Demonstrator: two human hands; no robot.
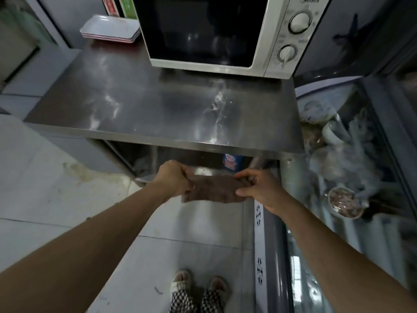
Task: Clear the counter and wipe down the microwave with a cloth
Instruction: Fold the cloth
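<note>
**Brown cloth stretched between both hands in front of the steel counter**

Head view. To the right of the counter, a glass-topped chest [352, 168] holds frosted bags and tubs too blurred to identify, plus a round bowl [345, 204] of pinkish-brown food near its front. On the counter's far left corner sits a stack of white rectangular trays [110, 28]; what lies on the top one cannot be made out. Behind them stand red and green packages [119, 6].

The steel counter [140, 102] carries streaks and smears across its bare surface. The white microwave [216, 35] stands at the back right of it, door closed, two dials on its right panel. Under the counter a blue and red packet [232, 161] shows in the shadow of the lower shelf.

Below the counter's front edge, above the tiled floor [40, 177], the left hand [173, 179] grips the left end of the brown cloth [214, 188] with curled fingers, and the right hand [259, 188] pinches the right end between thumb and fingers. The cloth hangs between them, apart from the counter and the microwave. Checked trouser legs and slippers [198, 285] show at the bottom.
</note>
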